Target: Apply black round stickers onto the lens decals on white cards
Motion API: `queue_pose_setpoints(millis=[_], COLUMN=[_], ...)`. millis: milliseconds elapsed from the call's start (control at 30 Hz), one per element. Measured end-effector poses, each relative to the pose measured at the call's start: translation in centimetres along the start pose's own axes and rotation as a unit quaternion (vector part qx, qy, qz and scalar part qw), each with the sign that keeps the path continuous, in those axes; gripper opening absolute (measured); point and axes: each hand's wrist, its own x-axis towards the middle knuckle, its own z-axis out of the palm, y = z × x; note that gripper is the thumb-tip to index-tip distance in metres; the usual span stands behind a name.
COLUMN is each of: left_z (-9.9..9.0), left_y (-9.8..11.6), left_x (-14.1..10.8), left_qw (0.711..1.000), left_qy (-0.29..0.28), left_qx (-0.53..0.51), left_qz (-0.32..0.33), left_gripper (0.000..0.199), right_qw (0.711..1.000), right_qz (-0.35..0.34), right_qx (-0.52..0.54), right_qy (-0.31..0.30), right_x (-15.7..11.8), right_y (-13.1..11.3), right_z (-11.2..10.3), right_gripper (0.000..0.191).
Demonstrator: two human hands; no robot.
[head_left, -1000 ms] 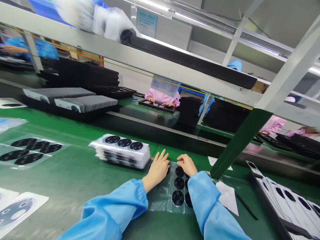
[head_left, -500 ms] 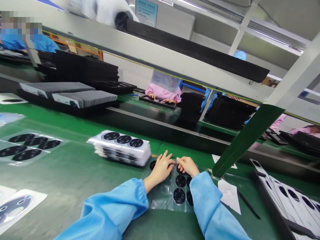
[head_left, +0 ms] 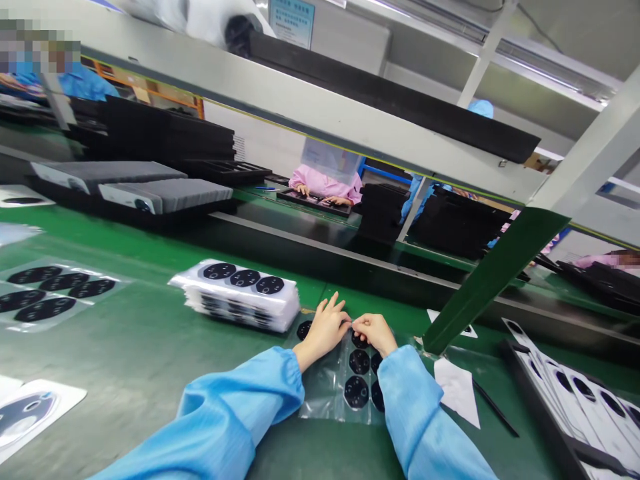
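Right of the stack (head_left: 240, 300), head view: clear sheet (head_left: 320, 395) with black discs (head_left: 357, 392), flat on the worktop (head_left: 150, 407), its far part under both hands. Left hand (head_left: 323, 332) just right of the stack, outer fingers fanned, thumb and index pointing at the other hand; can't tell if they grip. Right hand (head_left: 377, 333) farther right of the stack, curled, fingertips drawn together at the sheet's far end; what they pinch, if anything, is too small to tell.

Risks, my judgement: film looks thin and shiny, so a hard pull between the hands could crease or tear it, or shift the whole sheet, with no hand on its near end. Fingertips over discs could smudge or lift one. Right sleeve (head_left: 415, 407) covers part of the right-hand discs; cuff could catch and drag them. Stack sits just beside the left hand, edges uneven; a sideways bump could make layers slide. Paper (head_left: 456, 392) and stick (head_left: 496, 410), both well right of the stack, lie loose; paper is near the right sleeve, so an elbow swing could sweep it off.
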Motion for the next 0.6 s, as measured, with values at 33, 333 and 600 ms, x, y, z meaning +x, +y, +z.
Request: queue_pose_setpoints(millis=[33,333,600], left_z=[-0.1,-0.8,-0.9], left_y=[0.1,0.2,-0.1], left_x=[0.2,1.2,1.6], left_qw=[1.0,0.998,0.998], left_qy=[0.0,-0.014,-0.018], left_qx=[0.004,0.032,0.049], left_qz=[0.011,0.058,0.031], left_gripper=[0.017,0.017,0.019], right_qw=[1.0,0.999,0.998], right_qz=[-0.004,-0.03,-0.034], right_qx=[0.002,0.0,-0.02], right_qy=[0.002,0.026,0.04], right_x=[0.0,0.0,-0.7], right_y=[0.1,0.4,0.0], right_z=[0.0,0.4,0.5], right_gripper=[0.022,0.02,0.02])
